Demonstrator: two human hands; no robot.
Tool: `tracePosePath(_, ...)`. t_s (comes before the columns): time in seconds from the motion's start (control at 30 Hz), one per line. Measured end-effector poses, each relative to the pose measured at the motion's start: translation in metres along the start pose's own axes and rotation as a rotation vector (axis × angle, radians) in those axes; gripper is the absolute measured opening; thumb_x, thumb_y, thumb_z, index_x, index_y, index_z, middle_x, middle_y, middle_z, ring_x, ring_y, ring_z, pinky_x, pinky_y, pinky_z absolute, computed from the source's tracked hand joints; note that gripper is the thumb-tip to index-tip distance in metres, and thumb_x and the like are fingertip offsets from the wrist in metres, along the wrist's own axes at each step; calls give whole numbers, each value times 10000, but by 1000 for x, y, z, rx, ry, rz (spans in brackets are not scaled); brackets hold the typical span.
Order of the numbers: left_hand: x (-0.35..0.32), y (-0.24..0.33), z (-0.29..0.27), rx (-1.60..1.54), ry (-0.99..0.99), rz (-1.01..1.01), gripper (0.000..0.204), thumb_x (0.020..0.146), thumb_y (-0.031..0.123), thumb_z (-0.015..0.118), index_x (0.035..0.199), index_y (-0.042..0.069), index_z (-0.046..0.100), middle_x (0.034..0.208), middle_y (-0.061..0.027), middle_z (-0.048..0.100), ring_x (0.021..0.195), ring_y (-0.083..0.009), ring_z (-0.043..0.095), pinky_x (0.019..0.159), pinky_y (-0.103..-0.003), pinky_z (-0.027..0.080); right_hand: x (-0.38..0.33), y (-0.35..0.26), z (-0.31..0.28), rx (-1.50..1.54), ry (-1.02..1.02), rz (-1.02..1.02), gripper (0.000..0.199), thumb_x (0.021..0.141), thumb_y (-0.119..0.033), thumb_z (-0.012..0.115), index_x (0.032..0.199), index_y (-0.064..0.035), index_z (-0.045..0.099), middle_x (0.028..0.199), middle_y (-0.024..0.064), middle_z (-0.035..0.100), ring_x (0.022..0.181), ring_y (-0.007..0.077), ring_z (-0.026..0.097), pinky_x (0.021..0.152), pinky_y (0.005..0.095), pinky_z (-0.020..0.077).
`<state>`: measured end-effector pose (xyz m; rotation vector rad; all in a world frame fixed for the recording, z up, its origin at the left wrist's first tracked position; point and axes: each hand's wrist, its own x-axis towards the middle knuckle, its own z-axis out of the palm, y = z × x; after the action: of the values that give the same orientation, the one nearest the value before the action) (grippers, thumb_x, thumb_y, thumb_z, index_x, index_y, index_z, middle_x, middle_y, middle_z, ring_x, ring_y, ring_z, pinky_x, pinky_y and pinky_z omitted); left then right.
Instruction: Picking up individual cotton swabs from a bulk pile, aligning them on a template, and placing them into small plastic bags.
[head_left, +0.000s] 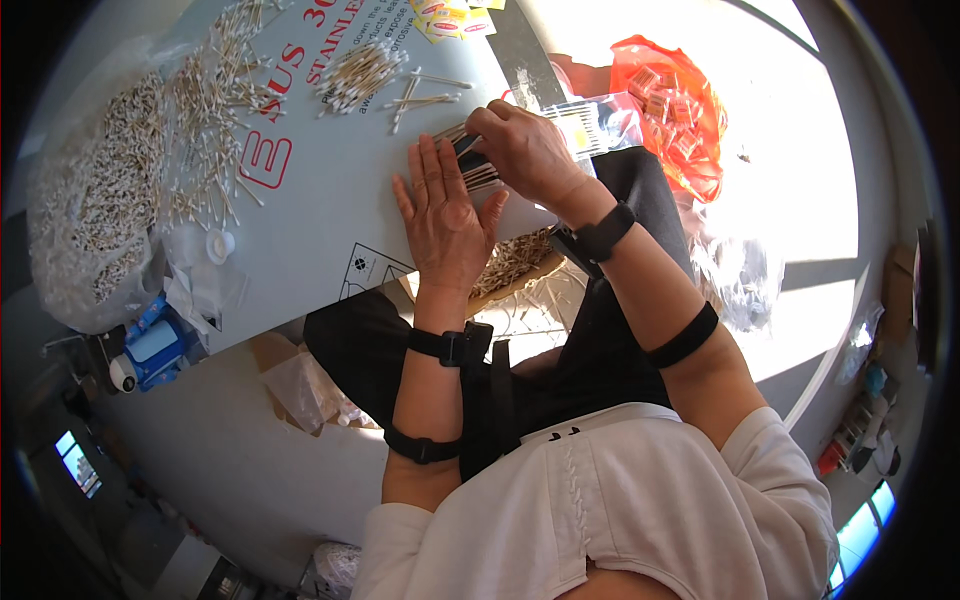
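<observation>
The left hand (443,218) lies flat, fingers slightly spread, against cotton swabs (480,176) lined up between both hands' fingers. The right hand (528,150) curls its fingers over them; whether they pinch any cannot be told. A loose swab pile (362,76) lies beyond the left fingertips.

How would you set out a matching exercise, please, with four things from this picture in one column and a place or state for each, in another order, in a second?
Column one:
1. Left hand
2. Right hand
3. Red-orange plastic bag
4. Clear bag of cotton swabs

Column two:
A. In the upper right of the picture, in bright light
B. Fingers bent
C. At the far left of the picture
D. Palm down, fingers extended

Right pairs: 1-D, 2-B, 3-A, 4-C
</observation>
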<state>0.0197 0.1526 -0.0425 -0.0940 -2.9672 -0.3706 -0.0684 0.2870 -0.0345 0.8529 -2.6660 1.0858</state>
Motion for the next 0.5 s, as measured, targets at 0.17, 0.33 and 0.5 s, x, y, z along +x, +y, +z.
tracePosePath(0.17, -1, -1, 0, -8, 2, -5, 828, 929, 570, 480, 1467, -36, 311, 1548, -229, 270, 1455, -360, 224, 1157, -566, 151, 4, 1, -7, -50, -135, -85, 81, 800, -75, 601, 864, -31, 582, 849, 119, 574, 798, 332, 642, 653, 409, 527)
tracePosePath(0.33, 0, 0, 0, -11, 12, -3, 839, 911, 553, 528, 1467, -35, 309, 1548, -224, 274, 1453, -358, 231, 1154, -569, 159, 11, 6, -3, -136, -166, -64, 105, 803, -97, 648, 842, -43, 567, 827, 124, 605, 743, 351, 637, 637, 439, 502)
tracePosePath(0.5, 3, -4, -5, -64, 10, 0, 819, 893, 474, 604, 1469, -26, 304, 1519, -226, 316, 1432, -364, 271, 1146, -572, 177, 19, -4, -14, -46, -320, 232, 45, 796, -52, 612, 810, -22, 581, 788, 135, 633, 718, 358, 637, 650, 435, 502)
